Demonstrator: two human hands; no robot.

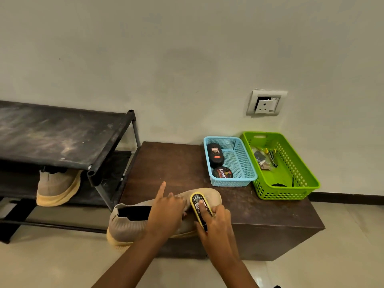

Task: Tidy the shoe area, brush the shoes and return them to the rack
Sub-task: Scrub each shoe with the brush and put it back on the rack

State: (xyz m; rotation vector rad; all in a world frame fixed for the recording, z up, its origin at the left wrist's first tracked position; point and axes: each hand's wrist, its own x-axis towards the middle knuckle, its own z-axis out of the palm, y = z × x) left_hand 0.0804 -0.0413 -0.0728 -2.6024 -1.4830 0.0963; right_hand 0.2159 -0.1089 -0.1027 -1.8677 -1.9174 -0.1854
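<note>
Low at centre frame, the right hand point(216, 223) grips a yellow brush point(198, 201) on the toe of a beige shoe point(128, 227); the left hand point(166, 213) holds that shoe (index finger raised) on a brown bench point(166, 163). At left, a second shoe point(56, 188) sits in the rack point(62, 138).

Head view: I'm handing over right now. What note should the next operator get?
Left hand holds the shoe on the brown box, index finger raised.
Right hand grips the brush against the shoe's toe end.
Other shoe sits on the lower shelf of the rack.
Done: one shoe on the rack.
Left: finish brushing, rack this shoe.
</note>
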